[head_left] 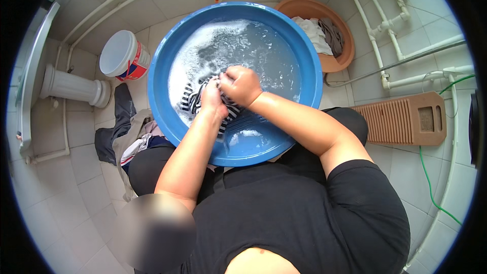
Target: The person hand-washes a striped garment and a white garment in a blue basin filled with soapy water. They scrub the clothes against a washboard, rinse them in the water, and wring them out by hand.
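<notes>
Both my hands grip a black-and-white striped garment (192, 100) over a large blue tub (315, 78). My left hand (212, 100) is closed on the bunched cloth from the near left. Just beside it, my right hand (240, 85) is curled in a fist on the same cloth, its knuckles turned up. Part of the garment hangs down toward the tub's near wall. Cloudy water (269, 56) fills the tub, with white foam (195, 45) along its left and far side. The fingertips of both hands are partly hidden by the cloth and each other.
A white bucket (118, 53) stands left of the tub, with a pile of clothes (133, 132) nearer me. At the back right, a brown basin (346, 45) holds garments. A brown washboard (406, 119) lies to my right. White pipes (378, 66) run along the wall.
</notes>
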A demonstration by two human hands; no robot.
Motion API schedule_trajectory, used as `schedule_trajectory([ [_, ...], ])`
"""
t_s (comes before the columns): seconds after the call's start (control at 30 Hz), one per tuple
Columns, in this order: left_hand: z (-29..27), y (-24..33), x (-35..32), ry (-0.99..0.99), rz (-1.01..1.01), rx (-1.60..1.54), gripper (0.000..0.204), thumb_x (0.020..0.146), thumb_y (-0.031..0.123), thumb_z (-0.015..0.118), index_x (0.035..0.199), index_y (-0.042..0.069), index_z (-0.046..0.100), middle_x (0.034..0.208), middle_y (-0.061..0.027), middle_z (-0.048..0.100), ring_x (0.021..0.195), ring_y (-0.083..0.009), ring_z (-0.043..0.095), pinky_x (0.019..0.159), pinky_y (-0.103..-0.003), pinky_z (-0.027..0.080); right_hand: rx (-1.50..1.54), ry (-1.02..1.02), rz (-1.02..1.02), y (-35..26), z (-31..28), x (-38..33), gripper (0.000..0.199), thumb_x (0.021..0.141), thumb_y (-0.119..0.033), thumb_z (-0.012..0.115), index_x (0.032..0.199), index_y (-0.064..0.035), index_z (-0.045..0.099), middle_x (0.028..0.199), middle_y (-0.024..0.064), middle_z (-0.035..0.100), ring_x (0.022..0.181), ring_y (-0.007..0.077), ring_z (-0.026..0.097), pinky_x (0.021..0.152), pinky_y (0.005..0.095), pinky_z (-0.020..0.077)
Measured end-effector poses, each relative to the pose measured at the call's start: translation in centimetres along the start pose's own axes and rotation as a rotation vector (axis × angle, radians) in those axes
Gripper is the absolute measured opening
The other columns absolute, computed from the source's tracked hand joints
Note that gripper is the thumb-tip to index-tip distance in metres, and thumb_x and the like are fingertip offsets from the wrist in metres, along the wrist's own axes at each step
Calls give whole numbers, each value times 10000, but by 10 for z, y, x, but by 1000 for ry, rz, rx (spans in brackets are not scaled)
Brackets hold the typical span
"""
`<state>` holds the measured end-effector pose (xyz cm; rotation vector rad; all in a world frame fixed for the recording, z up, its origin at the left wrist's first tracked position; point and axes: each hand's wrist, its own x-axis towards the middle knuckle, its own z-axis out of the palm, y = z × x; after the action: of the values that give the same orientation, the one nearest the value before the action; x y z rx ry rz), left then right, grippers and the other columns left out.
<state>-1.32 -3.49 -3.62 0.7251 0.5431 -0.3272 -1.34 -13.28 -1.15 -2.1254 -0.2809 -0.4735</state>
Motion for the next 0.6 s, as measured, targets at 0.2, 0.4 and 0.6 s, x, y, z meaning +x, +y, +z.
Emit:
schedule_trajectory([
  [0.2,-25,5,21,-55,-95,6,320,832,375,434,702,98,527,699,-58,563,637,-196,543,610,-366,451,130,-100,-317,-7,8,-14,180,677,-233,611,616,-86,528,614,105,529,582,296,549,509,378,432],
  [0.4,16,9,-12,-141,-160,-29,487,833,433,515,1062,5,565,1038,-140,612,947,-268,596,874,-412,459,-304,-26,480,117,-19,29,471,801,-478,517,932,-33,596,979,189,579,957,345,537,823,418,425],
  [0.6,-20,4,29,191,119,33,227,892,79,434,1089,-26,478,1024,-164,588,909,-273,597,789,-387,508,-362,-680,557,164,-27,16,616,783,-572,486,969,-1,624,1115,182,559,1053,323,521,913,396,389],
])
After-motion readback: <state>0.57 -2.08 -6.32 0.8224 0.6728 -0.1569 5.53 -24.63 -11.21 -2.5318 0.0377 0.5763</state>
